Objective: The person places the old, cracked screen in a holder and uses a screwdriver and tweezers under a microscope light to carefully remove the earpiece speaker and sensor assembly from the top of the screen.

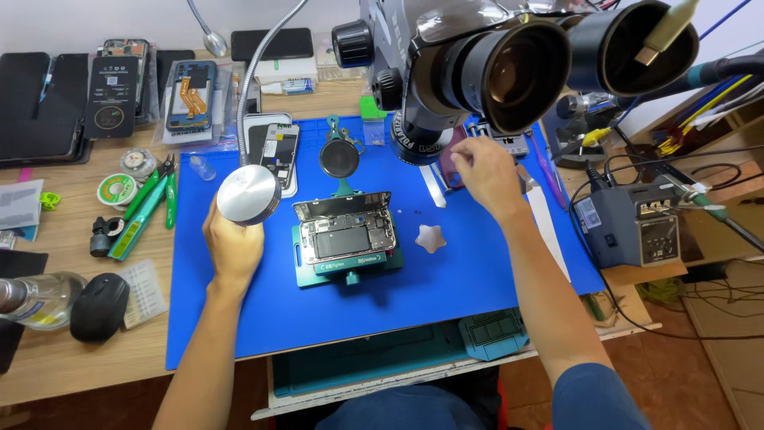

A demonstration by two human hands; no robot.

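Left hand (232, 243), centre left of frame: fingers curled round the round metal lamp head (248, 194) on a gooseneck arm (263, 64) that climbs to the top edge. Grip closed on it from below.

Right hand (485, 177), upper centre, just under the microscope (477, 68): fingertips pinched together over the far edge of the blue mat (446, 279) (whether anything small sits between them, cannot tell). Near a purple-edged phone (451, 169) and a flat metal pry blade (434, 185).

Centre of frame: opened phone (348, 232), back off and insides showing, clamped in a green holder (350, 267). Just right of it, a pale star-shaped pick (430, 238) lying flat on the mat, apart from the holder.

Behind the holder: round black magnifier (339, 158) on a green stalk. Another phone (278, 151) lying upper left of it, partly hidden by the lamp head.

Left of the mat on the wooden bench (95, 358): green-handled pliers (143, 209), solder reel (117, 189), black mouse (99, 306), clear bottle (40, 299).

Right edge: grey soldering station (633, 227), cables trailing off the bench.

Upper left: several phones and parts in bags (187, 99).
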